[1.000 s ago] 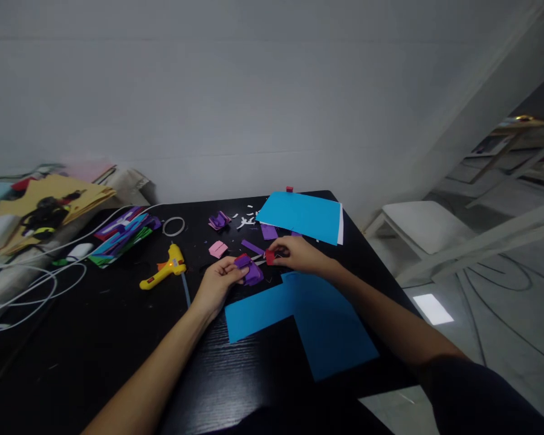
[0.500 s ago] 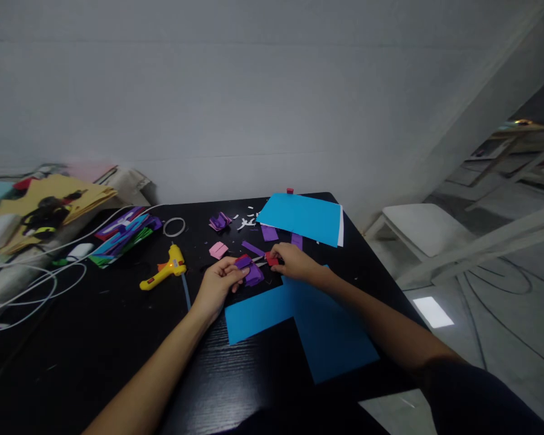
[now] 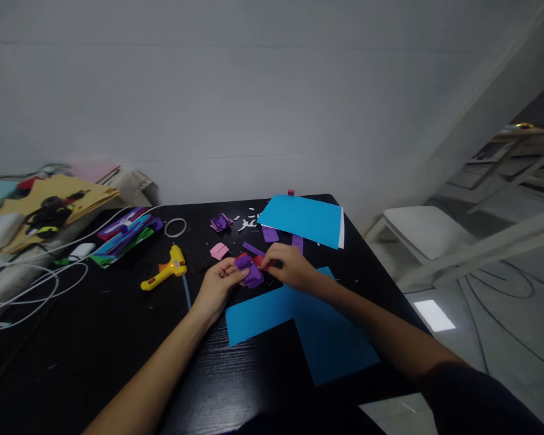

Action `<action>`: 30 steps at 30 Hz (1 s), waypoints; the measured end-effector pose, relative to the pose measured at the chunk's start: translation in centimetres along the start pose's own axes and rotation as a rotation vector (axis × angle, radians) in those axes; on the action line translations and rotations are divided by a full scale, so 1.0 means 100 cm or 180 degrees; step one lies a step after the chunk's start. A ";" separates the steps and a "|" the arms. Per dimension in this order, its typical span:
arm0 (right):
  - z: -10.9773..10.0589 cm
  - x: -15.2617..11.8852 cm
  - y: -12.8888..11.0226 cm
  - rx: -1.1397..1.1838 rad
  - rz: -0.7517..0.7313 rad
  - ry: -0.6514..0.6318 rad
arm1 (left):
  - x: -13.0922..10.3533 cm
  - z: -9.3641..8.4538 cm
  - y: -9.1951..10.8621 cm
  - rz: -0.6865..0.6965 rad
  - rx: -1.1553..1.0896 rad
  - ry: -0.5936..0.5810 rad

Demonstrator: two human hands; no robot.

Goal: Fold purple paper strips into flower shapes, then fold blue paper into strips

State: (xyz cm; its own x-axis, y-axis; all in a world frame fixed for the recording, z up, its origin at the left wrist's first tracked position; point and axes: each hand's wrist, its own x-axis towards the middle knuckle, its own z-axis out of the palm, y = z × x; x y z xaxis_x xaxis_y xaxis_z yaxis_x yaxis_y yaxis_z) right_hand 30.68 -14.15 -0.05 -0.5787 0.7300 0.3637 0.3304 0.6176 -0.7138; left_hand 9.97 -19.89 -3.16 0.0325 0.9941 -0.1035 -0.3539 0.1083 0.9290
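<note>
My left hand [image 3: 217, 283] grips a folded purple foam piece [image 3: 252, 273] just above the black table [image 3: 95, 338]. My right hand [image 3: 290, 266] holds red-handled scissors [image 3: 259, 261] against that purple piece; the blades are hidden between my fingers and the foam. Both hands meet over the table's middle, beside a large blue sheet [image 3: 308, 326] that lies under my right forearm.
A yellow glue gun [image 3: 165, 272] lies left of my hands, its light on. Purple strips [image 3: 269, 234], a pink scrap [image 3: 218, 250], another blue sheet [image 3: 303, 219], a tape ring [image 3: 175, 227], coloured foam sheets [image 3: 122, 232] and white cables [image 3: 36, 284] lie around. A white chair [image 3: 417, 226] stands right.
My right hand has slid left with the scissors, from a small gap to touching the purple piece. My left hand has stayed in place.
</note>
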 end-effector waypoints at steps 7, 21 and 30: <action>0.009 -0.005 -0.005 0.0166 -0.0237 0.0594 | -0.002 0.006 0.005 -0.0173 -0.0430 0.0019; 0.016 -0.010 -0.016 0.0930 -0.0131 0.0414 | -0.001 0.007 0.006 -0.0362 -0.0655 0.0093; 0.013 -0.005 -0.020 0.1752 0.0934 0.0222 | 0.000 0.000 0.000 0.0046 0.0012 0.0152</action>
State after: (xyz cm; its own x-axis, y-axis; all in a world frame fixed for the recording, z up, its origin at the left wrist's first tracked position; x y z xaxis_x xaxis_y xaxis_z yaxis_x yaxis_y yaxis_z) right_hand 29.34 -16.13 0.46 -0.4660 0.8751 0.1307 0.0250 0.1607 -0.9867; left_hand 9.93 -19.85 -3.15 -0.0173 0.9941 -0.1068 -0.3505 0.0940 0.9318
